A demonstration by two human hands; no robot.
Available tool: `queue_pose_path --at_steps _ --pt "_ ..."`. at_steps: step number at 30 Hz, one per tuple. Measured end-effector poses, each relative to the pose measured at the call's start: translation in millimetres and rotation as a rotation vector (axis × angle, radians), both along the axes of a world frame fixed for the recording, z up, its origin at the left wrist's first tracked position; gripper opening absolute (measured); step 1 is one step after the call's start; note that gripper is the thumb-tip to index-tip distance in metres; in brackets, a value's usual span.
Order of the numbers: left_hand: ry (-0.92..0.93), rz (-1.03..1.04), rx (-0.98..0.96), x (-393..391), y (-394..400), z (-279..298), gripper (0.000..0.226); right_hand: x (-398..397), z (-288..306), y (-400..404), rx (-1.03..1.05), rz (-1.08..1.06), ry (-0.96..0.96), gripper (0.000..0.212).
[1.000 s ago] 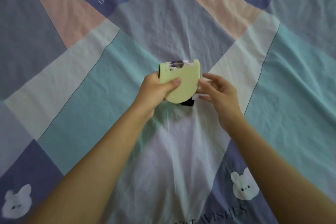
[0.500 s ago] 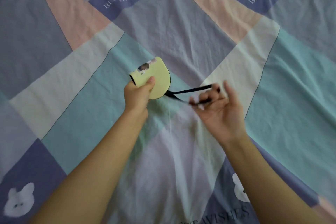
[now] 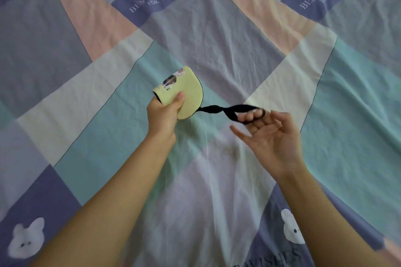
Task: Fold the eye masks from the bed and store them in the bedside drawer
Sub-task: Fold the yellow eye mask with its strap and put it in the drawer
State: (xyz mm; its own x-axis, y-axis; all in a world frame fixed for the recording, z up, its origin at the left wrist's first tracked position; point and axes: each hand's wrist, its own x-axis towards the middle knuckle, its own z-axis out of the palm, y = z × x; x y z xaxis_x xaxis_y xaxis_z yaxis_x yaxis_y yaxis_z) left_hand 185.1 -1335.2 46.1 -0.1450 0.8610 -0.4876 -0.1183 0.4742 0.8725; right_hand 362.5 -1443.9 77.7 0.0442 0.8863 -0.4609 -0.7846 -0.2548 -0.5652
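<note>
Eye mask (image 3: 184, 91), pale yellow and already doubled over into a half-round, sits in the left hand (image 3: 165, 112), thumb pressed across its front and the fingers curled behind it, held just above the bedspread (image 3: 108, 136). From the mask's lower edge, to the right of that hand, a black elastic strap (image 3: 219, 109) runs out in a twisted line toward the right hand (image 3: 269, 134). The right hand is turned palm up with its fingers loosely spread; several fingertips are hooked through the loop at the strap's far end, stretching it taut, so it catches the strap rather than pinching it.

As for progress, the fold of this mask looks done, and the strap is the loose end: my guess is that it is about to be wound or tucked around the folded body so the bundle stays together. After that, the mask has to go to the bedside drawer, which is nowhere in view. No other masks show on the patchwork cover with its rabbit prints and lettering, so how many remain cannot be told.
</note>
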Motion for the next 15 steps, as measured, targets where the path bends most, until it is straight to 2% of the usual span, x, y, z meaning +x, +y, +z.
queue_pose_path --at_steps 1,3,5,9,11,13,15 --pt "-0.003 -0.019 -0.011 0 -3 -1 0.021 -3 -1 2 0.023 -0.082 0.058 0.029" --pt "-0.026 -0.057 -0.026 3 -11 -2 0.023 -13 -8 6 0.028 -0.153 0.015 0.034" --pt "-0.05 -0.088 -0.028 6 -19 -3 0.026 -24 -14 8 -0.011 -0.15 -0.146 0.054" --pt "-0.053 -0.209 -0.005 5 -25 -2 0.029 -35 -21 1 -0.012 -0.029 -0.583 0.071" --pt "-0.019 -0.337 0.045 1 -27 -2 0.03 -39 -18 1 -0.006 0.007 -0.662 0.079" --pt "0.026 -0.487 0.101 -2 -28 1 0.032 -40 -13 1 0.019 0.031 -0.692 0.075" --pt "0.054 -0.598 0.13 -5 -29 3 0.033 -40 -8 1 0.032 0.06 -0.783 0.062"
